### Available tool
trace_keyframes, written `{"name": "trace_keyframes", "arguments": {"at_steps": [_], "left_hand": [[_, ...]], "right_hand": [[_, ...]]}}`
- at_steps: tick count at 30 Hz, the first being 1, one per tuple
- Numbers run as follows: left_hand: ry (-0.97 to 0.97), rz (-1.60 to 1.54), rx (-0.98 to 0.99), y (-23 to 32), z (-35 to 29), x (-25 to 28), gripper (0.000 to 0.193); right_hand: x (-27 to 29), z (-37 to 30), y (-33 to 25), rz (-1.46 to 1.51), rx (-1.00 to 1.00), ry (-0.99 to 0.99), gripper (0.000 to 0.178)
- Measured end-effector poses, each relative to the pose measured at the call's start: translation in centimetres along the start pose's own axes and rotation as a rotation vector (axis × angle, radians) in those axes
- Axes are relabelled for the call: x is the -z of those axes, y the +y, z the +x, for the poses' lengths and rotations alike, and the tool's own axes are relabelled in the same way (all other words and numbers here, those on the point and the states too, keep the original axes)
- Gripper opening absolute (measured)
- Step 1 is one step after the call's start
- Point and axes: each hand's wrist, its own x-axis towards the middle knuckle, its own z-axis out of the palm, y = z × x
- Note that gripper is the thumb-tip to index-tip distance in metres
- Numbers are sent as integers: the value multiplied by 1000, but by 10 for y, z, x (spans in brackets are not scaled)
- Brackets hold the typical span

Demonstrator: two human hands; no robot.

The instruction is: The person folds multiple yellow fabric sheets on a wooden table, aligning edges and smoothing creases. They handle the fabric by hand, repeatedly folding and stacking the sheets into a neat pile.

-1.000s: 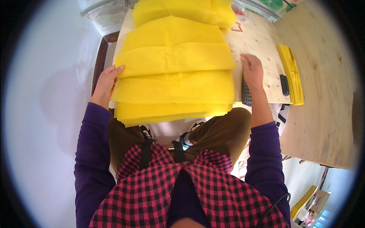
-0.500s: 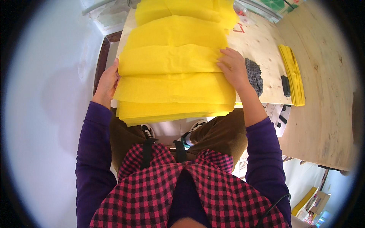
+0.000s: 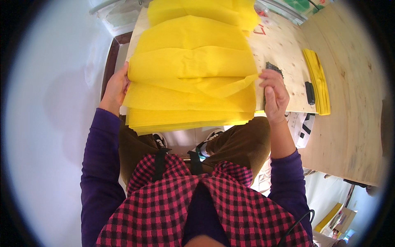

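A thick stack of thin yellow fabric sheets (image 3: 185,90) lies in front of me, its near end jutting past the table edge over my lap. My left hand (image 3: 116,89) is closed on the left edge of the sheets; some of its fingers are hidden. Just off the right edge, my right hand (image 3: 276,92) has its fingers curled, with the raised edge of a top sheet at their tips. That edge is turned over in a slanting fold toward the middle. Behind my right hand a dark grey textured pad (image 3: 275,67) is partly covered.
The pale wooden table (image 3: 284,45) meets an upright wooden board (image 3: 349,99) on the right. Beside the board lie a folded yellow strip bundle (image 3: 317,80) and a small black block (image 3: 310,93). More yellow fabric (image 3: 201,12) sits at the far end. A white wall (image 3: 49,123) stands left.
My right hand has moved off the top of the stack to the right, drawing up the edge of a top sheet into a fold. My left hand has stayed at the left edge.
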Motion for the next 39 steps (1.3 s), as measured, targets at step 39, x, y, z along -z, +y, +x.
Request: {"name": "trace_keyframes", "arguments": {"at_steps": [39], "left_hand": [[-154, 127, -52, 6, -8, 2, 27]], "right_hand": [[-26, 41, 83, -199, -749, -23, 45]]}}
